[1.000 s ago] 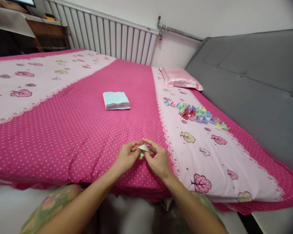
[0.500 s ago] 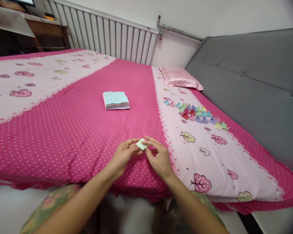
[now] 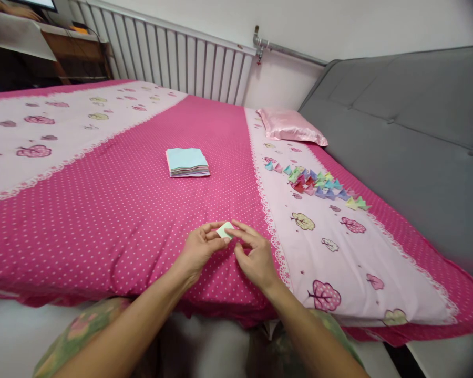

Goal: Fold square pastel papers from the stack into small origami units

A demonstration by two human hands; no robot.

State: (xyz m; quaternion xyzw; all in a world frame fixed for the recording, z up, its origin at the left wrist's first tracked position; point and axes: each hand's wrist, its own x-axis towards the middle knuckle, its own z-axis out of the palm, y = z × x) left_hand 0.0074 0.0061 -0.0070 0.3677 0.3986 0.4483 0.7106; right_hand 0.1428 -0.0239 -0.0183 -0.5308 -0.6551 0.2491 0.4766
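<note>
A small pale green square of folded paper (image 3: 224,230) is held up just above the near part of the bed, turned so that a corner points upward. My left hand (image 3: 199,249) pinches its left and lower side, thumb in front and fingers behind. My right hand (image 3: 256,257) has one fingertip over the paper's right corner and another finger close behind the edge. The right thumb sits lower, apart from the paper. How the folds lie inside cannot be made out.
On the pink dotted bedspread (image 3: 134,210) lies a stack of coloured paper sheets (image 3: 187,160), light blue on top. Several small folded paper pieces (image 3: 319,181) stand in rows to the right. Beyond are a pink pillow (image 3: 289,126), grey headboard (image 3: 398,126) and radiator (image 3: 189,52). A person's hand (image 3: 21,11) rests on a desk.
The folded paper has shifted slightly left and up with my left hand. My right thumb has come away from the paper's lower edge.
</note>
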